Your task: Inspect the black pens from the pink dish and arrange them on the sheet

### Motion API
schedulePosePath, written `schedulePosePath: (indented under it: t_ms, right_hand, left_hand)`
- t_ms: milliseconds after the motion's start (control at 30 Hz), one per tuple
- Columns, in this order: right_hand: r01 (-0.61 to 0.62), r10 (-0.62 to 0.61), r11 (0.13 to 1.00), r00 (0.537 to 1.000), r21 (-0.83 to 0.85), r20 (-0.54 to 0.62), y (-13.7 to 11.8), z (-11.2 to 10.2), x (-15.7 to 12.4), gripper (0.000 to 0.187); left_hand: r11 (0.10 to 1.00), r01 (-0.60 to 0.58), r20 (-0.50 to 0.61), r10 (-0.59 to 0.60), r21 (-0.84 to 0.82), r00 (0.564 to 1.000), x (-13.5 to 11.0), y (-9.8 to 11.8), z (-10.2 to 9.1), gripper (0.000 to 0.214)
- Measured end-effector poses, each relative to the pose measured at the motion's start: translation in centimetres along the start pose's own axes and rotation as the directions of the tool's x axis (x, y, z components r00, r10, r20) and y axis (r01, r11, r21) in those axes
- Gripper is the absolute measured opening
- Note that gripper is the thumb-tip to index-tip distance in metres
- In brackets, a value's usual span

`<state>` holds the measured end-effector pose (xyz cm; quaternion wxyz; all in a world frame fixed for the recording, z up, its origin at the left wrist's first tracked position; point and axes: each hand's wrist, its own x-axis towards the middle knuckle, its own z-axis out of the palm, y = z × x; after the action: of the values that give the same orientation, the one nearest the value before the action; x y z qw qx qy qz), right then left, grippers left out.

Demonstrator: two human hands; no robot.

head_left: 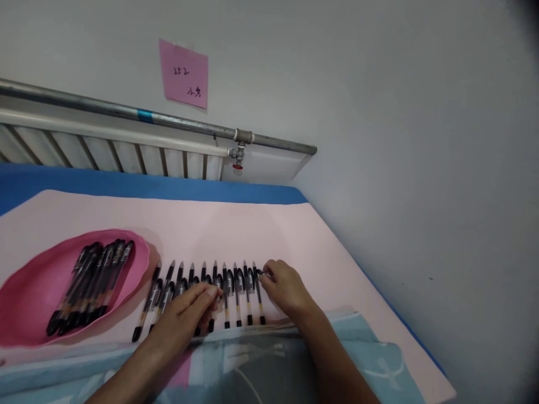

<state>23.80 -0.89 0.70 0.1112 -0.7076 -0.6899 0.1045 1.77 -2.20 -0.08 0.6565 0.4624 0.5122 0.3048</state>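
Carefully: right hand point(288, 287) pinches black pen cap point(260, 273); left hand point(191, 306) curled, grasp can't be told; avoid nudging uncapped gel pens point(258, 295).

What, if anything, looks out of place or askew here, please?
Nothing looks spilled or broken. The row's leftmost pen slants more than the pens at its right end, though the wide view may exaggerate that. A small dark mark stands out on the plain right-hand wall.
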Motion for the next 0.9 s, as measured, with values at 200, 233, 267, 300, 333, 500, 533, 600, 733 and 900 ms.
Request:
schedulePosePath:
  t_ms: [200,233,267,300,333,500,533,600,733,900]
  right_hand:
    - [-0.037,0.030,0.998,0.994,0.059,0.108,0.1,-1.1,0.1,0.023]
    - [-0.060,0.052,0.996,0.991,0.066,0.121,0.3,-1.2,0.1,0.023]
    - [-0.082,0.072,0.994,0.989,0.076,0.130,0.5,-1.4,0.1,0.023]
    - [-0.101,0.088,0.991,0.986,0.089,0.140,0.7,-1.5,0.0,0.023]
    - [-0.114,0.097,0.988,0.984,0.105,0.152,0.8,-1.6,0.0,0.023]
    - [-0.156,0.111,0.968,0.969,0.197,0.220,1.0,-1.8,-0.4,0.027]
    - [-0.157,0.105,0.964,0.967,0.216,0.232,1.0,-1.8,-0.5,0.031]
    - [-0.135,0.071,0.958,0.966,0.253,0.247,1.1,-1.9,-0.7,0.035]
    - [-0.075,0.000,0.957,0.966,0.280,0.260,1.4,-1.9,-0.9,0.043]
    - [-0.016,-0.045,0.968,0.971,0.252,0.233,1.5,-1.7,-1.0,0.047]
  left_hand:
    - [0.994,-0.040,0.044,0.035,0.100,0.998,-0.3,0.5,0.2,0.038]
    - [0.991,-0.048,0.056,0.041,0.121,0.998,-0.4,0.6,0.2,0.037]
    - [0.989,-0.054,0.069,0.044,0.139,0.997,-0.5,0.7,0.3,0.036]
    - [0.986,-0.058,0.081,0.046,0.154,0.996,-0.7,0.9,0.3,0.036]
    - [0.984,-0.062,0.093,0.047,0.165,0.995,-0.8,1.0,0.4,0.035]
    - [0.972,-0.070,0.130,0.042,0.224,0.991,-1.2,1.3,0.5,0.035]
    - [0.969,-0.073,0.134,0.042,0.236,0.990,-1.2,1.3,0.5,0.035]
    - [0.965,-0.082,0.138,0.048,0.250,0.989,-1.1,1.3,0.5,0.036]
    - [0.965,-0.097,0.109,0.073,0.243,0.991,-1.2,1.3,0.8,0.037]
    - [0.979,-0.097,0.036,0.092,0.180,0.995,-1.2,1.1,0.9,0.037]
